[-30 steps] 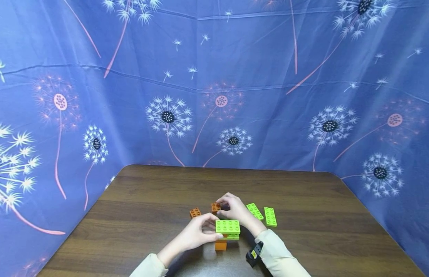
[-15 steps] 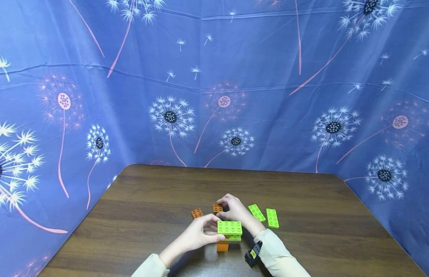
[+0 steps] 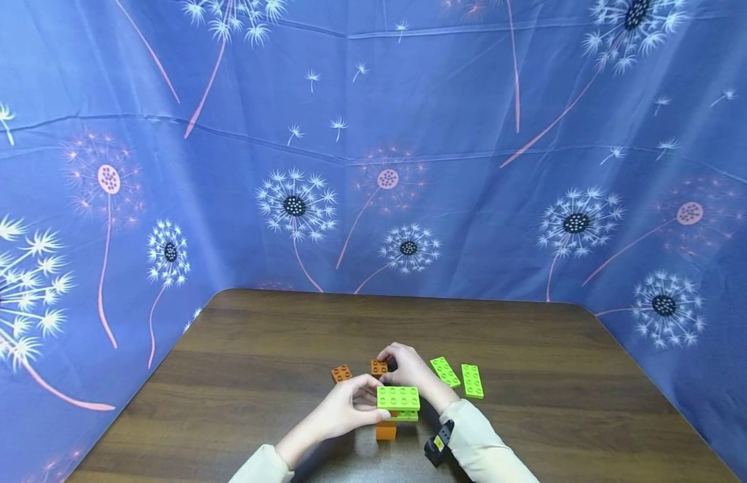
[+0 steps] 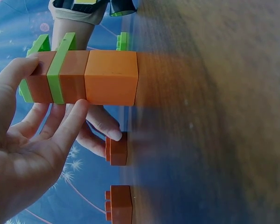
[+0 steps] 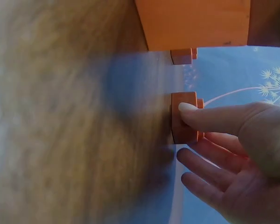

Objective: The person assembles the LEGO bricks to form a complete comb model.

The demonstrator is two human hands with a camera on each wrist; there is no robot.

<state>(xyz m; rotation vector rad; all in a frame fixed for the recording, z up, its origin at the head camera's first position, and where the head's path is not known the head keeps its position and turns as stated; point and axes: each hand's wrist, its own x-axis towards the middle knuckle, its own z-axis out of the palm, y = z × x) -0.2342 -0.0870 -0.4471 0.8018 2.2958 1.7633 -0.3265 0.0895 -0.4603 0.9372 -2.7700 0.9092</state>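
My left hand [image 3: 342, 408] grips the upper part of an upright stack of toy building bricks on the table. The stack has a plain orange block [image 4: 111, 77] at its base, brown-orange bricks [image 4: 73, 83] above, a lime green plate [image 4: 60, 70] between them and another lime plate [image 3: 397, 398] on top. Beyond the stack, my right hand [image 3: 414, 373] pinches a small brown-orange brick [image 5: 183, 127] that sits on the table, thumb on its near side. A second brown-orange brick [image 3: 341, 373] lies to its left, untouched.
Two lime green plates [image 3: 445, 371] lie on the wooden table [image 3: 277, 335] to the right of my right hand. A blue cloth [image 3: 373, 121] with dandelion prints hangs behind and at the sides. A black device [image 3: 438, 444] is strapped to my right wrist.
My right hand's fingers have shifted slightly nearer and closed in on the small brick. The left hand keeps its grip on the stack, which stays in place.
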